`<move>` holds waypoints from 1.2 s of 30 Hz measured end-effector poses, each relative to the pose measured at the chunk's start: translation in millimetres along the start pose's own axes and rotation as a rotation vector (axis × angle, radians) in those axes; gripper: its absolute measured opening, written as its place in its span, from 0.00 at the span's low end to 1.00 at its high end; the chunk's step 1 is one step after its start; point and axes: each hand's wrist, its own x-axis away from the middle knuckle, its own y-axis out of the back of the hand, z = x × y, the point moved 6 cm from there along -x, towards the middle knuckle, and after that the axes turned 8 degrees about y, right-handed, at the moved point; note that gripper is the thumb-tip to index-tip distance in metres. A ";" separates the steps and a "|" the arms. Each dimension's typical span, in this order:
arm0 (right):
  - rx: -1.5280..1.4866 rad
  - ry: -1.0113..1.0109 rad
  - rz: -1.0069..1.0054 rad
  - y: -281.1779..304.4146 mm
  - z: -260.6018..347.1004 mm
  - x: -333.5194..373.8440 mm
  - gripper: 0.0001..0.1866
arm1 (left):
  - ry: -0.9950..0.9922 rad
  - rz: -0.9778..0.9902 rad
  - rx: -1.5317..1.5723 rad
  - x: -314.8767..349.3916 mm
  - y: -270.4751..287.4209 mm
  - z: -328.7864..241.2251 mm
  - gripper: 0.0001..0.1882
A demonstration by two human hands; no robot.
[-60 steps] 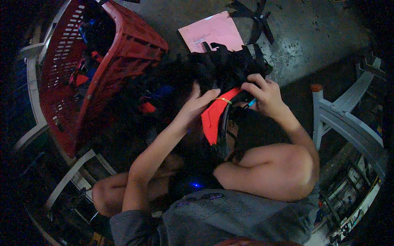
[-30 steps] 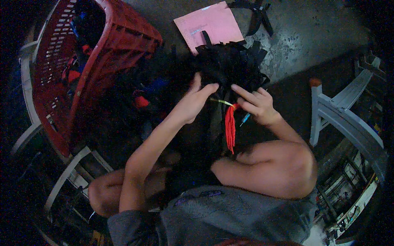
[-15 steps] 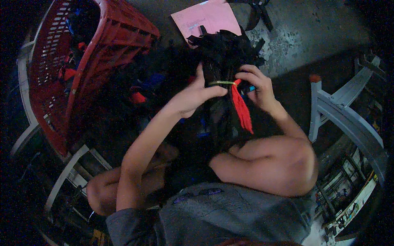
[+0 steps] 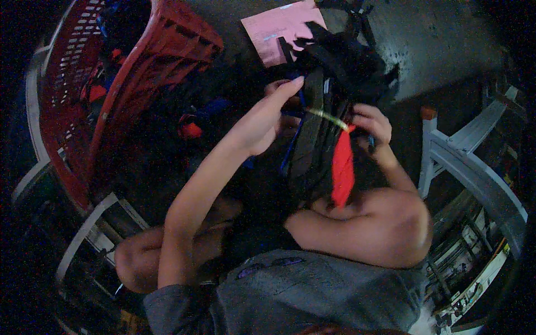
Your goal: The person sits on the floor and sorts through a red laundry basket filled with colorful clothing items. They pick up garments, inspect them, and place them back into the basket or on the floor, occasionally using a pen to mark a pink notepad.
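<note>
Between my hands stands a bundle of black straps (image 4: 310, 145), its loose ends fanned out at the far end. A thin yellowish band (image 4: 326, 116) runs around it, and a bright red cloth strip (image 4: 343, 167) hangs from the band's right side. My left hand (image 4: 265, 120) grips the bundle's left side, thumb pointing away from me, with some fingers hidden behind the straps. On the other side my right hand (image 4: 373, 124) has its fingers curled against the bundle beside the band. Something small and blue, too unclear to name, shows under its palm.
A red plastic basket (image 4: 167, 61) with dark and red pieces in it leans at the far left. Dark fabric with a red piece (image 4: 190, 128) lies beside it. A pink paper sheet (image 4: 268, 33) is beyond the bundle. Grey metal frame legs (image 4: 474, 159) stand at the right.
The bundle has tilted, its far end swinging right, and the red strip has shifted right and toward me. My right hand moved slightly right; my left hand's fingers now come around the bundle's left side.
</note>
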 end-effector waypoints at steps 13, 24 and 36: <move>0.303 0.142 0.363 -38.0 37.0 -20.9 0.22 | -0.191 -0.652 -1.197 -26.2 25.4 -5.1 0.15; -0.322 -1.044 0.011 -49.5 -96.4 53.1 0.16 | -0.369 -0.736 -1.106 -41.5 58.1 16.3 0.24; 0.284 -0.131 -0.084 -12.1 -11.8 -17.2 0.18 | -0.287 -0.593 -1.189 -41.9 18.2 8.2 0.35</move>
